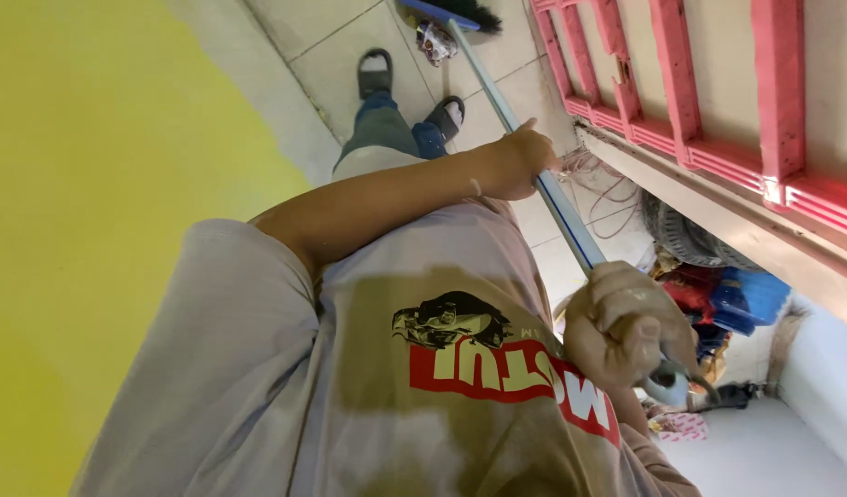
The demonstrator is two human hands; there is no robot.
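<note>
Head view looks straight down the person's own body, so the picture appears turned over: feet at the top, chest at the bottom. Both hands grip a broom handle [552, 189], a slim pale-blue and silver pole that runs on a slant from the lower right up to the top centre. One hand [520, 161], which I take to be the left from the bare arm crossing the body, is wrapped shut around the handle about midway along it. The other hand [626, 331], taken as the right, is clenched tight over the upper end of the handle, close to the chest.

At the far end of the handle sits the broom head [456, 13], blue with dark bristles, resting on the tiled floor [336, 64]. Just beside the broom head lies a small crumpled wrapper [435, 41]. Near the broom head stand two feet in dark slide sandals [375, 72] below blue jeans.

To one side of the handle runs a pink wooden frame [681, 101], and under it a heap of clutter with a blue plastic container [750, 299]. On the handle's other side is a yellow wall [83, 212].
</note>
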